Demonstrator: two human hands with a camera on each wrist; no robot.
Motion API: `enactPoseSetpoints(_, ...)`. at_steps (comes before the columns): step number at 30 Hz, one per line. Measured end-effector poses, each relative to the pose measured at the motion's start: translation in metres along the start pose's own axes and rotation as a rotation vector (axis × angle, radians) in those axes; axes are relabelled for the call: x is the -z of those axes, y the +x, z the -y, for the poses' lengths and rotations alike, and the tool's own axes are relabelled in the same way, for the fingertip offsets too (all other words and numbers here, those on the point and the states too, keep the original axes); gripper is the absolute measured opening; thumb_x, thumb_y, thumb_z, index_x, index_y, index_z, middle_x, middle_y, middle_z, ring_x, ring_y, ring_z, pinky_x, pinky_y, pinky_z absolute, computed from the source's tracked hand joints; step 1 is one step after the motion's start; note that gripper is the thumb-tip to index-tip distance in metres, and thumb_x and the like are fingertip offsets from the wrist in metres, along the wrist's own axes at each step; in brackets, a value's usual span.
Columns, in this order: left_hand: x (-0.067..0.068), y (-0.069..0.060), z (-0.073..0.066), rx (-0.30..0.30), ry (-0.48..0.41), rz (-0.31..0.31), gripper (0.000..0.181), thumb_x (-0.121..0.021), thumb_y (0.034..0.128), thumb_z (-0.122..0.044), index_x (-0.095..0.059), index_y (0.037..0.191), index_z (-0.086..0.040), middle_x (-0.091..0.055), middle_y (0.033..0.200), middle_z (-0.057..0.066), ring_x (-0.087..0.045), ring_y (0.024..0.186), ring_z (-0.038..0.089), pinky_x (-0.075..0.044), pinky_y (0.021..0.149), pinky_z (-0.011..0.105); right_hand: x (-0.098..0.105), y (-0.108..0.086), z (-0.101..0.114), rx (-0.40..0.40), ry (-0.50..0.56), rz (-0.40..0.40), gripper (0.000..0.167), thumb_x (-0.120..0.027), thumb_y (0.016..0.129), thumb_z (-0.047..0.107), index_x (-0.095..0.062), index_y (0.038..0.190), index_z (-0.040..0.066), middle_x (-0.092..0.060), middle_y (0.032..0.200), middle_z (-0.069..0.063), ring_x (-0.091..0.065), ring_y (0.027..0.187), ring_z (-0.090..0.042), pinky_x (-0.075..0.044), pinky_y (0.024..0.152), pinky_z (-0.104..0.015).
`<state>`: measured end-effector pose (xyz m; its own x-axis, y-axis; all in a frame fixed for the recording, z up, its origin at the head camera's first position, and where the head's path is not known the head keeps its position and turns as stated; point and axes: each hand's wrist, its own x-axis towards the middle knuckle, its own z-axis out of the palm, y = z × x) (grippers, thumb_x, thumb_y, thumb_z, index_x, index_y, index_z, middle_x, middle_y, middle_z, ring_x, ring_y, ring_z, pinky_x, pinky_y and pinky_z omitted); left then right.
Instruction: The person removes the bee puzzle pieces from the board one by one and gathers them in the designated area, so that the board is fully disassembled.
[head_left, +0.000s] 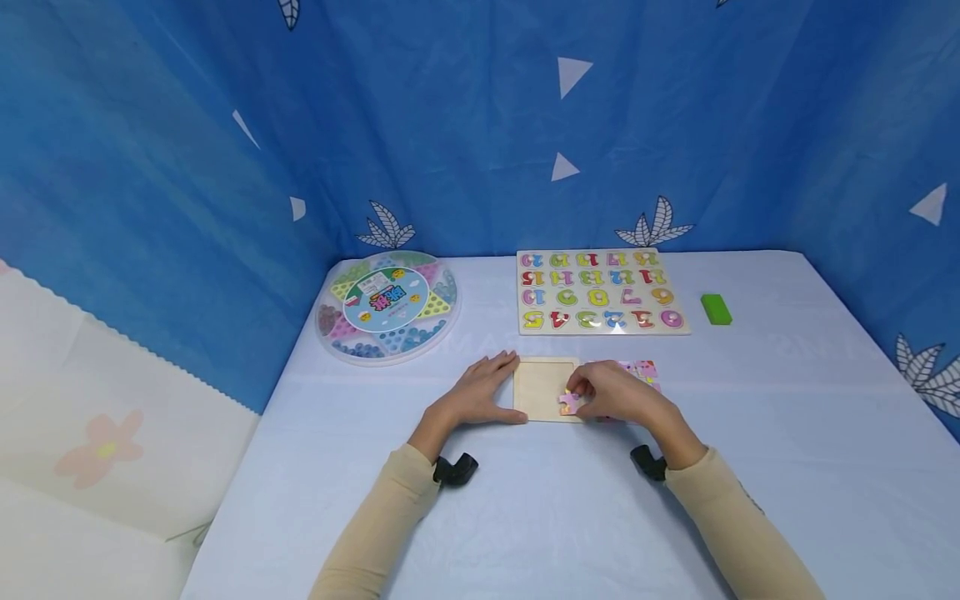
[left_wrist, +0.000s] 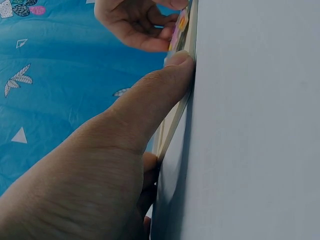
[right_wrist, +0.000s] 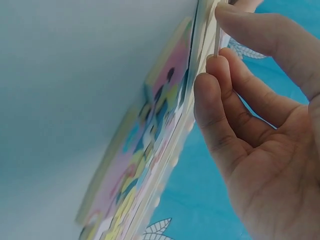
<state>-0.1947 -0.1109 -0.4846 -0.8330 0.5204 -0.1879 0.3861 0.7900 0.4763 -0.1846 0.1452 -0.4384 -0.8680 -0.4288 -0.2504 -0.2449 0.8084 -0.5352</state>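
Observation:
A square wooden puzzle tray [head_left: 540, 385] lies on the table with its inner surface bare. My left hand [head_left: 480, 393] rests against its left side, fingers spread; the thumb [left_wrist: 165, 80] touches the near edge. Between thumb and fingertips, my right hand [head_left: 611, 392] pinches a pink jigsaw piece [head_left: 569, 403] over the tray's right part. In the right wrist view that piece [right_wrist: 217, 40] appears edge-on. More pink jigsaw pieces [head_left: 647, 372] lie right of the tray, partly hidden beneath the right hand; their printed faces [right_wrist: 162, 95] show in the right wrist view.
Behind the tray lies a wooden number puzzle board [head_left: 603, 292] with colourful digits. A round Chinese checkers box [head_left: 387, 308] sits back left. A green block [head_left: 716, 309] is at the back right. Blue patterned curtain [head_left: 480, 125] surrounds the white-covered table [head_left: 525, 517].

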Motion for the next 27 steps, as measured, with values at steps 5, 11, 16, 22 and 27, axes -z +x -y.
enactPoseSetpoints(5, 0.001, -0.001, -0.001, -0.003, 0.006, -0.005, 0.106, -0.071, 0.077, -0.063, -0.019, 0.157, -0.015, -0.016, 0.165, 0.001, -0.012, 0.153, 0.016, -0.008, 0.127, 0.038, 0.002, -0.004, -0.004, -0.006, -0.001, 0.006, 0.033, -0.084, 0.072, 0.011, -0.069, 0.101, 0.008, -0.061, 0.085, 0.001, -0.052, 0.079, -0.016, -0.05, 0.072, -0.026)
enactPoseSetpoints(11, 0.001, -0.001, -0.001, -0.002, -0.002, -0.004, 0.106, -0.072, 0.0764, -0.063, -0.02, 0.157, -0.015, -0.017, 0.165, 0.001, -0.012, 0.153, 0.017, -0.008, 0.126, 0.04, 0.003, -0.008, -0.008, -0.017, 0.01, 0.01, 0.032, -0.083, 0.072, 0.011, -0.068, 0.101, 0.008, -0.061, 0.086, -0.001, -0.052, 0.08, -0.016, -0.05, 0.072, -0.026)
enactPoseSetpoints(16, 0.0, -0.001, -0.001, 0.003, 0.002, -0.004, 0.107, -0.071, 0.076, -0.064, -0.019, 0.157, -0.016, -0.016, 0.165, 0.0, -0.012, 0.153, 0.016, -0.008, 0.127, 0.038, 0.006, -0.01, -0.011, -0.023, 0.023, 0.013, 0.033, -0.083, 0.073, 0.01, -0.068, 0.102, 0.007, -0.061, 0.085, -0.001, -0.052, 0.079, -0.016, -0.05, 0.07, -0.025)
enactPoseSetpoints(22, 0.0, 0.0, -0.001, 0.004, 0.006, -0.01, 0.107, -0.072, 0.0759, -0.063, -0.019, 0.157, -0.016, -0.016, 0.165, 0.0, -0.012, 0.153, 0.015, -0.008, 0.127, 0.038, 0.01, -0.015, -0.015, -0.012, -0.014, -0.004, 0.033, -0.084, 0.073, 0.011, -0.069, 0.102, 0.006, -0.061, 0.084, -0.001, -0.052, 0.078, -0.016, -0.05, 0.069, -0.024)
enactPoseSetpoints(27, 0.001, -0.001, -0.002, 0.005, 0.002, -0.013, 0.107, -0.072, 0.076, -0.063, -0.02, 0.156, -0.015, -0.018, 0.165, 0.001, -0.013, 0.153, 0.017, -0.009, 0.126, 0.04, 0.01, -0.019, -0.019, -0.023, -0.012, -0.009, 0.033, -0.084, 0.073, 0.012, -0.069, 0.102, 0.006, -0.06, 0.084, -0.001, -0.052, 0.08, -0.016, -0.051, 0.07, -0.025)
